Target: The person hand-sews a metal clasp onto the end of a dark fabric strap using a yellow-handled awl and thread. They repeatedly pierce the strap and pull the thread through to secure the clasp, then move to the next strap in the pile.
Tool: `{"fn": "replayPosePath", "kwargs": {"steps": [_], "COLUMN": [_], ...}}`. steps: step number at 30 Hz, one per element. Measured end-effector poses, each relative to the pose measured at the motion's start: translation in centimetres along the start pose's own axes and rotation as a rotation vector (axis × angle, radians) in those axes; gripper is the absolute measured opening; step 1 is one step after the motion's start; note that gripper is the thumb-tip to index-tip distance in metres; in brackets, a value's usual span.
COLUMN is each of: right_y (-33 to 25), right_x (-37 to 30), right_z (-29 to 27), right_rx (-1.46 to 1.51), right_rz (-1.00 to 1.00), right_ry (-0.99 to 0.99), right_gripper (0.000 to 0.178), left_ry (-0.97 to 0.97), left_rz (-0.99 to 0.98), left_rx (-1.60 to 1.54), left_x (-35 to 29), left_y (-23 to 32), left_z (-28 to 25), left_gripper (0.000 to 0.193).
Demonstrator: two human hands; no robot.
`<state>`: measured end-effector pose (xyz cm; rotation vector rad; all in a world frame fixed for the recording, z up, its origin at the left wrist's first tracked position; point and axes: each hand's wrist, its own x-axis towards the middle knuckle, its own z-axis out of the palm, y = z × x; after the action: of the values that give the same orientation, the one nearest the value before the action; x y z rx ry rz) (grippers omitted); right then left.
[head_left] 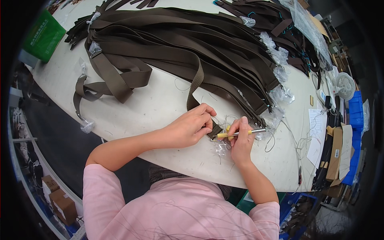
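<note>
My left hand (193,126) pinches the near end of a dark brown webbing strap (196,86), which curves up and back into a big pile of such straps (160,34). Close on its right, my right hand (242,142) is closed around a slim tool (256,131) with a yellow body and a shiny metal shaft. One yellow end of the tool points at the strap end. Clear plastic wrap (221,147) hangs by that strap end. What exactly the tool tip touches is too small to make out.
Loose threads (272,142) lie on the white table (168,168). Plastic-wrapped strap ends (282,74) line the pile's right side. A green box (45,37) stands far left. At right are a paper sheet (316,132), a small fan (345,86) and a cardboard box (338,154).
</note>
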<state>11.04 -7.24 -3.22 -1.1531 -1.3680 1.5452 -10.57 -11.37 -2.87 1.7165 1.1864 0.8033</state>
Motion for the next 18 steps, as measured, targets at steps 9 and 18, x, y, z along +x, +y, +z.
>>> {"fn": "replayPosePath", "kwargs": {"steps": [9, 18], "right_y": [0.8, 0.4], "right_x": [0.4, 0.0], "right_z": [-0.6, -0.2], "right_rx": [0.300, -0.014], "right_rz": [0.000, -0.012], "right_ry": [0.031, -0.015], "right_gripper": [0.057, 0.056], "left_ry": [-0.028, -0.029], "left_rz": [0.008, -0.028], "left_rx": [-0.096, -0.134], "left_x": [-0.5, -0.4], "left_y": [-0.1, 0.1], "left_z": [-0.7, -0.6], "left_gripper": [0.004, 0.007]}}
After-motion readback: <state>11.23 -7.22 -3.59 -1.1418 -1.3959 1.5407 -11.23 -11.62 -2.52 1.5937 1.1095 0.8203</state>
